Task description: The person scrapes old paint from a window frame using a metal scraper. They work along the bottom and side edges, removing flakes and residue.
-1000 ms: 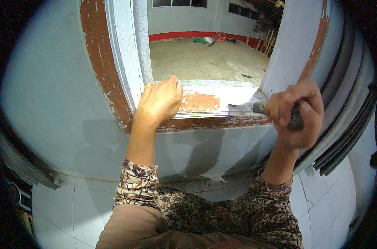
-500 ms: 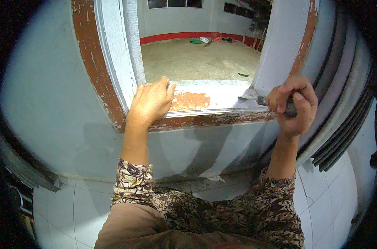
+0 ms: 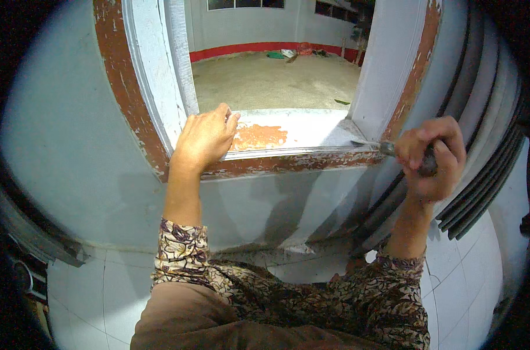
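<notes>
My right hand (image 3: 433,157) is closed round the dark handle of a paint scraper (image 3: 387,148). The scraper's thin metal blade points left and lies at the right end of the window sill (image 3: 317,129), seen nearly edge-on. At the sill's left end my left hand (image 3: 205,137) leans on it, fingers bent together over its far edge; the fingertips are partly hidden. Between the hands, the white sill has a bare orange-brown patch (image 3: 259,136) with ragged paint edges.
Chipped white and brown paint covers the window frame (image 3: 151,70). Dark ribbed hoses or pipes (image 3: 480,181) hang along the wall at right. Beyond the opening lies a concrete floor (image 3: 265,81) with a green leaf (image 3: 342,101). White tiles (image 3: 84,286) are below.
My right hand and the scraper have moved right and slightly toward me, and the blade has turned from flat to nearly edge-on. My left hand stays on the sill as the view shifts slightly.
</notes>
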`<state>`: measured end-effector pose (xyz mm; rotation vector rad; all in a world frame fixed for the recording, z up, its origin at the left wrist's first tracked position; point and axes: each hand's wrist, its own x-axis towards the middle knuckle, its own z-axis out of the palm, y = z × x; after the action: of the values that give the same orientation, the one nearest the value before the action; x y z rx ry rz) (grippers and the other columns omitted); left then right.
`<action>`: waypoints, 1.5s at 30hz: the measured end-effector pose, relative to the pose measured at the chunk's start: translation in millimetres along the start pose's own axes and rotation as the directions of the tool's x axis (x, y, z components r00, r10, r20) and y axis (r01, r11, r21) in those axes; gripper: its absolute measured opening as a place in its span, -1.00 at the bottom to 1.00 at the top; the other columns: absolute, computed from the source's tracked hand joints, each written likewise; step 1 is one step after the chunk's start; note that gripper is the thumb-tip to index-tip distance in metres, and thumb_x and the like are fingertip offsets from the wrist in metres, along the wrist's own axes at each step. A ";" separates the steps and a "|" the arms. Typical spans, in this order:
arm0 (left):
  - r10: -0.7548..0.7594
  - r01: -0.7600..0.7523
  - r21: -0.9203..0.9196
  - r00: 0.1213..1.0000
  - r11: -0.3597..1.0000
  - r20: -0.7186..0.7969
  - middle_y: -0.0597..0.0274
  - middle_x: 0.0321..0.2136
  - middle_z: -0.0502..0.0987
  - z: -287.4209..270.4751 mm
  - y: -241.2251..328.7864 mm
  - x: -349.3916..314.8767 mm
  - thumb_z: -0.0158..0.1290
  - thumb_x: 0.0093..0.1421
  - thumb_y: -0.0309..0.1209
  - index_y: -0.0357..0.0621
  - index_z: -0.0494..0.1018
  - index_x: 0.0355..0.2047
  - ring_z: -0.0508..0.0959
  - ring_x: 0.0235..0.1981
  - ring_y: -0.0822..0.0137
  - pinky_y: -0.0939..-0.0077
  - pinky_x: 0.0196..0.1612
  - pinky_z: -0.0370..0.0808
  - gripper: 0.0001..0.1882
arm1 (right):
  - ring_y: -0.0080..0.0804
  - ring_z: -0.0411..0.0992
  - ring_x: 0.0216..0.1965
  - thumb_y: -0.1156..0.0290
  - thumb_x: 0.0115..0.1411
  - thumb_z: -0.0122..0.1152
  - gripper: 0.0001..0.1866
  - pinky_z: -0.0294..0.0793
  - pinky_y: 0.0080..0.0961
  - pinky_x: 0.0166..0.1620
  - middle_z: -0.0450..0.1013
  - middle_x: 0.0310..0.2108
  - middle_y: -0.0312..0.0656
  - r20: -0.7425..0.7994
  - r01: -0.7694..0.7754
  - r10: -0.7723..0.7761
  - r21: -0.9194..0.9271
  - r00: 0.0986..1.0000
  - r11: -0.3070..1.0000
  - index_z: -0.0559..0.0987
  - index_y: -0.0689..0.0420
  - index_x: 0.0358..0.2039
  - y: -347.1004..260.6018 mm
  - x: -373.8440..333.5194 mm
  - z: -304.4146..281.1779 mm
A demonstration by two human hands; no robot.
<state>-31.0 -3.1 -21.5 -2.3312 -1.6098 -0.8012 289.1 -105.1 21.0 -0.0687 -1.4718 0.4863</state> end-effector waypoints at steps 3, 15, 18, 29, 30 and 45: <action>0.032 -0.032 0.009 0.999 0.999 0.000 -0.14 -0.41 0.56 0.6 -1.6 0.5 -0.14 0.33 -0.18 -0.26 0.42 -0.25 0.54 -0.34 -0.22 -0.06 -0.23 0.43 -0.65 | -0.52 0.24 -0.74 0.41 0.17 -0.07 -0.77 0.26 -0.56 -0.66 0.32 -0.71 -0.19 0.022 -0.030 0.033 -0.126 0.999 0.992 0.45 0.35 -0.42 2.2 1.0 3.9; -0.080 0.081 -0.027 0.996 0.996 0.049 -0.23 -0.37 0.55 -2.1 3.7 1.8 -0.18 0.34 -0.17 -0.28 0.42 -0.24 0.53 -0.29 -0.24 -0.07 -0.17 0.41 -0.62 | -0.50 0.22 -0.75 0.43 0.13 -0.09 -0.79 0.24 -0.54 -0.68 0.27 -0.73 -0.20 -0.005 -0.050 0.050 -0.144 0.999 0.988 0.44 0.33 -0.39 12.1 2.1 -14.4; -0.097 0.097 -0.013 0.994 0.995 0.042 -0.24 -0.36 0.55 -0.5 1.9 2.7 -0.18 0.34 -0.16 -0.27 0.42 -0.23 0.53 -0.28 -0.24 -0.08 -0.16 0.41 -0.62 | -0.52 0.22 -0.75 0.43 0.13 -0.09 -0.79 0.24 -0.54 -0.68 0.29 -0.71 -0.20 -0.047 -0.078 0.074 -0.101 0.996 0.992 0.44 0.34 -0.39 13.9 5.2 -6.6; -0.117 0.118 -0.009 0.990 0.993 0.077 -0.23 -0.29 0.57 4.5 0.5 5.5 -0.19 0.33 -0.12 -0.27 0.44 -0.22 0.55 -0.19 -0.16 0.00 -0.06 0.40 -0.57 | -0.53 0.26 -0.69 0.49 0.10 -0.11 -0.81 0.30 -0.56 -0.59 0.33 -0.65 -0.20 0.053 -0.011 0.024 -0.233 0.998 0.972 0.46 0.33 -0.45 20.2 -2.1 -2.0; -0.119 0.120 -0.004 0.990 0.993 0.075 -0.23 -0.29 0.57 5.2 0.1 5.7 -0.19 0.33 -0.11 -0.27 0.44 -0.22 0.55 -0.19 -0.16 0.00 -0.05 0.40 -0.57 | -0.53 0.26 -0.69 0.50 0.11 -0.12 -0.81 0.30 -0.56 -0.59 0.33 -0.65 -0.21 0.013 -0.052 0.056 -0.209 0.998 0.977 0.46 0.32 -0.45 24.2 1.2 2.2; -0.148 0.150 -0.016 0.986 0.989 0.078 -0.21 -0.28 0.58 0.7 3.6 4.5 -0.19 0.33 -0.11 -0.24 0.46 -0.18 0.55 -0.17 -0.13 0.04 0.00 0.38 -0.57 | -0.54 0.27 -0.68 0.56 0.10 -0.14 -0.83 0.28 -0.57 -0.60 0.34 -0.66 -0.21 0.007 -0.055 0.057 -0.175 0.998 0.983 0.46 0.32 -0.44 37.5 6.0 9.0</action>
<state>-26.3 -0.6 -19.2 -2.3041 -1.8350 -0.7705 270.4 -71.4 15.1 -0.2474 -1.5256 0.4022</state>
